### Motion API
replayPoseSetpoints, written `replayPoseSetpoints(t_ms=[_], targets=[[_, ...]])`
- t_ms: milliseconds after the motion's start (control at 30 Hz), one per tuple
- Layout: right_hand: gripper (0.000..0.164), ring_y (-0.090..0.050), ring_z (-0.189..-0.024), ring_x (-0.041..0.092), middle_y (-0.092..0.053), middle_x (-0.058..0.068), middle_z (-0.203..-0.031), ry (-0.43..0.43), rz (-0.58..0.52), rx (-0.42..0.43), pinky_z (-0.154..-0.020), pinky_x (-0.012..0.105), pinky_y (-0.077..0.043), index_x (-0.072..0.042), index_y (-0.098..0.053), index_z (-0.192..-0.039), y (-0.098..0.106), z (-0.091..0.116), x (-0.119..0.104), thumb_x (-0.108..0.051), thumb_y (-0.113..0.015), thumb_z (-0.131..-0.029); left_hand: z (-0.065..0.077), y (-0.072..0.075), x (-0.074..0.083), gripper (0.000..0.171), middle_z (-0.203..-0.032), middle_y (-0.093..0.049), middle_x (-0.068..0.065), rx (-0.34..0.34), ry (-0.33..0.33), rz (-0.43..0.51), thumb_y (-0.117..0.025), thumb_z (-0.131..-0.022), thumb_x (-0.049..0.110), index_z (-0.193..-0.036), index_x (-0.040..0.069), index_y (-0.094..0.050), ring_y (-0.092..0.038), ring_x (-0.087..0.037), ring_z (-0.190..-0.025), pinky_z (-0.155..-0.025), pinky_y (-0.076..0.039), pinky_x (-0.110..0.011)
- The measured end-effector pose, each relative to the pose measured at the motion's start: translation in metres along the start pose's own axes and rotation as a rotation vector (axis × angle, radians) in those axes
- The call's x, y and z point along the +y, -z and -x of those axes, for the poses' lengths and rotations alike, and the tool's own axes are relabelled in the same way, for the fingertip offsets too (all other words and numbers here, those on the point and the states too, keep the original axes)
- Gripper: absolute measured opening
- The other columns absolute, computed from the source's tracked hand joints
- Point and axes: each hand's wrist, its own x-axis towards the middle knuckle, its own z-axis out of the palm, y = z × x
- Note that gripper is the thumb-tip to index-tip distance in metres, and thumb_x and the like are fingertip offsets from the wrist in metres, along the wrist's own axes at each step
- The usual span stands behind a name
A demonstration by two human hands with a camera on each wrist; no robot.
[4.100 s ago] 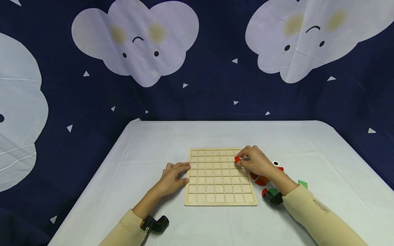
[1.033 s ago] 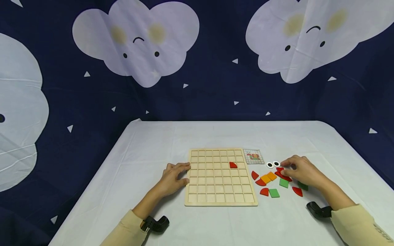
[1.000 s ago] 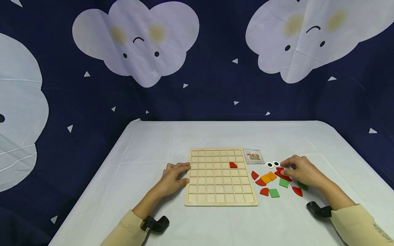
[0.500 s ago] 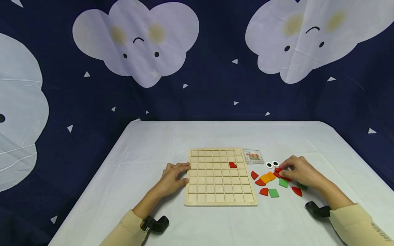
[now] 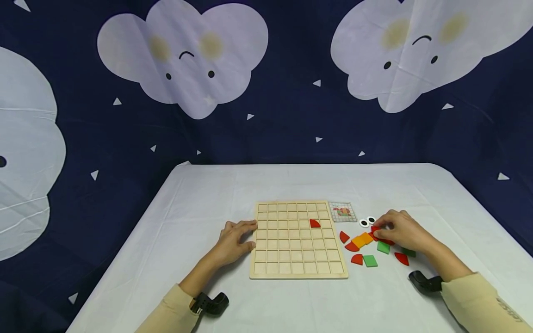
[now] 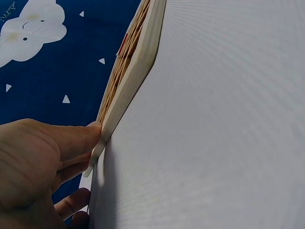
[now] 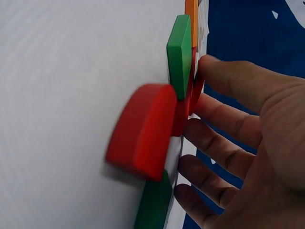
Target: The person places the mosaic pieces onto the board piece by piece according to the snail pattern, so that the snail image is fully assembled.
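Observation:
My left hand [image 5: 234,240] rests against the left edge of a wooden grid board [image 5: 291,274], its thumb and fingertips touching the side. A red quarter-circle block [image 5: 315,223] sits in one cell of the board. To the right, my right hand [image 5: 404,230] pinches a red block [image 5: 374,229] between thumb and fingertips. That block's shape is partly hidden by the fingers; in the right wrist view the thumb lies close to a red block [image 7: 196,93]. More red under the palm is half covered. Two white eye discs [image 5: 364,223] lie just beyond the fingertips.
Around the right hand lie orange blocks [image 5: 362,239], green blocks [image 5: 370,261] and several red quarter-circle blocks [image 5: 401,259]. A small picture card [image 5: 343,212] touches the board's upper right corner. A white cloth [image 5: 216,185] covers the table, before a dark blue curtain [image 5: 283,129].
A red quarter-circle that my right hand held over the board now lies in a cell. That hand moved right to the loose blocks, then shifted slightly left. The left hand stayed put.

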Motion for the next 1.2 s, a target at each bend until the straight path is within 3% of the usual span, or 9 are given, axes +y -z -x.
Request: replayPoseSetpoints(t_ms=[333,500,667,867,1200], targets=[[0.028,-0.041,-0.092,0.025,-0.062,0.009,-0.097,-0.03,-0.017,-0.004,-0.071,0.03,-0.032,-0.006,-0.07,-0.101,-0.002,0.001,-0.001,-0.026,-0.071,-0.081,0.001,0.0,0.0,0.046,-0.139,-0.053,0.002,0.002,-0.013,-0.005,-0.07,-0.082,0.015,-0.126,0.009,-0.06,-0.035,-0.012,-0.092,-0.084,-0.027,-0.034],[0.028,-0.043,-0.092,0.024,-0.064,0.007,-0.098,0.012,-0.031,0.02,-0.074,0.032,-0.035,-0.007,-0.07,-0.101,0.0,0.002,-0.006,-0.027,-0.072,-0.081,0.0,0.0,0.0,0.046,-0.139,-0.053,0.002,0.003,-0.013,-0.004,-0.07,-0.082,0.015,-0.126,0.009,-0.06,-0.036,-0.013,-0.093,-0.084,-0.027,-0.035],[0.028,-0.046,-0.096,0.024,-0.065,0.005,-0.099,0.043,-0.039,0.033,-0.08,0.038,-0.039,-0.01,-0.07,-0.101,0.001,-0.002,-0.021,-0.028,-0.073,-0.081,0.0,0.0,0.0,0.046,-0.139,-0.053,0.002,0.003,-0.01,0.0,-0.07,-0.082,0.015,-0.126,0.009,-0.06,-0.036,-0.013,-0.093,-0.085,-0.027,-0.035],[0.026,-0.045,-0.099,0.023,-0.065,0.003,-0.103,0.055,-0.062,0.02,-0.081,0.037,-0.039,-0.013,-0.07,-0.102,-0.004,-0.011,-0.042,-0.027,-0.072,-0.081,0.001,0.0,-0.001,0.046,-0.139,-0.053,0.002,0.002,-0.011,-0.008,-0.071,-0.082,0.015,-0.126,0.009,-0.06,-0.036,-0.013,-0.093,-0.086,-0.027,-0.036],[0.018,-0.044,-0.091,0.018,-0.062,-0.002,-0.094,0.208,-0.056,0.048,-0.076,0.034,-0.036,-0.015,-0.069,-0.094,-0.025,-0.026,-0.08,-0.022,-0.074,-0.079,0.0,0.0,0.0,0.046,-0.139,-0.053,0.002,-0.003,-0.016,-0.012,-0.07,-0.083,0.015,-0.127,0.009,-0.06,-0.036,-0.013,-0.094,-0.086,-0.027,-0.036]])
